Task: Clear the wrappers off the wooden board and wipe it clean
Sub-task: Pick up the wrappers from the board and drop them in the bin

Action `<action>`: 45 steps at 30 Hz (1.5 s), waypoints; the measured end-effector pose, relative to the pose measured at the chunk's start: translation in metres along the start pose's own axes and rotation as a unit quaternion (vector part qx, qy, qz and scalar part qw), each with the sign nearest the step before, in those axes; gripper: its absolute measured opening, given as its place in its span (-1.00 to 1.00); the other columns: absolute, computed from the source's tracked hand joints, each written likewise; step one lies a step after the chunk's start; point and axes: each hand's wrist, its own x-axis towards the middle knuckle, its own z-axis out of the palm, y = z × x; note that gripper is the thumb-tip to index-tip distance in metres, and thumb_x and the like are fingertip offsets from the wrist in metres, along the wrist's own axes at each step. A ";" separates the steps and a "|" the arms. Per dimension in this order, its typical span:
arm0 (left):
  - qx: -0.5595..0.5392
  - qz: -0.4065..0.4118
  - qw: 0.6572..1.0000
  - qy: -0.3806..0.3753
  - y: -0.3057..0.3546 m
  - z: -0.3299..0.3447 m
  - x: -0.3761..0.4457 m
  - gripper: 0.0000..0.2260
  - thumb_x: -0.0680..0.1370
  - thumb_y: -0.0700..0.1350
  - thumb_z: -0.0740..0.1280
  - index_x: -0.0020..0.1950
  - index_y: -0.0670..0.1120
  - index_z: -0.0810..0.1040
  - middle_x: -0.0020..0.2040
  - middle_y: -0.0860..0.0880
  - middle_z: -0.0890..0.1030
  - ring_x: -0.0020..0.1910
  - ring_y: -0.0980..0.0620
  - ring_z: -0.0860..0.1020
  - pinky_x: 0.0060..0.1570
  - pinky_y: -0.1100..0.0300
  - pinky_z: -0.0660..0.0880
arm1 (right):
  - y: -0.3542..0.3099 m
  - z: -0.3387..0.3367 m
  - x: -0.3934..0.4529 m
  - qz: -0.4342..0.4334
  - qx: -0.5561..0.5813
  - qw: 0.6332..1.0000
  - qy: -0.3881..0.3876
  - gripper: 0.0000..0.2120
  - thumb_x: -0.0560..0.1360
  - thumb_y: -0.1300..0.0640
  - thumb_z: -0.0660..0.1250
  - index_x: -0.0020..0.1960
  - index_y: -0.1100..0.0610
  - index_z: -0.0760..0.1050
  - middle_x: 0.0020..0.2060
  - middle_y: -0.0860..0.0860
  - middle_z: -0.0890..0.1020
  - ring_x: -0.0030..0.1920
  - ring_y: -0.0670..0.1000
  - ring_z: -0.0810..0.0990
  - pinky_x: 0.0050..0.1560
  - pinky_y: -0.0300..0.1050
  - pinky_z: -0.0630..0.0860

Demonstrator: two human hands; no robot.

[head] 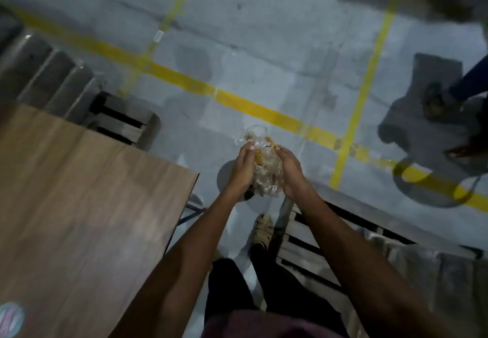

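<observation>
I hold a crumpled bundle of clear plastic wrappers [265, 165] with yellow bits between both hands, out over the grey floor. My left hand [241, 166] presses its left side and my right hand [289, 171] its right side. The wooden board [79, 205] fills the lower left, to the left of my arms, and its surface shows no wrappers. A round pale object [10, 318] sits at the board's bottom left corner.
Grey floor with yellow tape lines [237, 99] lies ahead. Wooden pallets stand at the left [124, 121] and lower right [330, 234]. Another person's leg and foot [449, 95] are at the right. My sandalled foot [262, 229] shows below my hands.
</observation>
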 end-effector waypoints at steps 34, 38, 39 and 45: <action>0.453 -0.125 0.882 -0.038 -0.270 0.017 0.278 -0.45 0.71 0.22 0.02 0.68 0.11 0.02 0.69 -0.10 -0.19 0.66 -0.20 -0.09 0.57 -0.28 0.02 | 0.235 -0.035 0.325 -0.109 -0.266 0.944 0.164 -0.60 0.63 0.12 0.28 0.46 0.16 0.45 0.32 0.19 0.57 0.33 0.17 0.53 0.35 0.04 0.46; 0.449 -0.082 0.890 -0.025 -0.243 0.010 0.231 -0.49 0.65 0.11 0.25 0.59 0.07 0.28 0.68 -0.07 -0.15 0.63 -0.21 0.03 0.52 -0.27 0.17 | 0.207 -0.024 0.265 -0.096 -0.226 0.958 0.149 -0.66 0.66 0.17 0.27 0.41 0.18 0.49 0.23 0.14 0.63 0.23 0.12 0.60 0.22 -0.06 0.51; 0.438 -0.077 0.895 -0.021 -0.236 0.007 0.213 -0.51 0.64 0.10 0.27 0.57 0.07 0.32 0.68 -0.08 -0.12 0.62 -0.22 0.07 0.51 -0.26 0.20 | 0.199 -0.022 0.243 -0.090 -0.216 0.961 0.147 -0.68 0.66 0.16 0.27 0.40 0.17 0.50 0.21 0.12 0.64 0.20 0.11 0.61 0.22 -0.01 0.55; 0.324 -0.022 0.946 -0.002 -0.172 -0.014 0.068 -0.67 0.64 -0.05 0.33 0.39 -0.13 0.54 0.58 -0.23 0.18 0.43 -0.24 0.41 0.34 -0.10 0.46 | 0.149 0.000 0.102 -0.092 -0.192 0.969 0.129 -0.73 0.65 0.16 0.30 0.34 0.09 0.55 0.13 0.11 0.67 0.13 0.10 0.65 0.19 0.04 0.59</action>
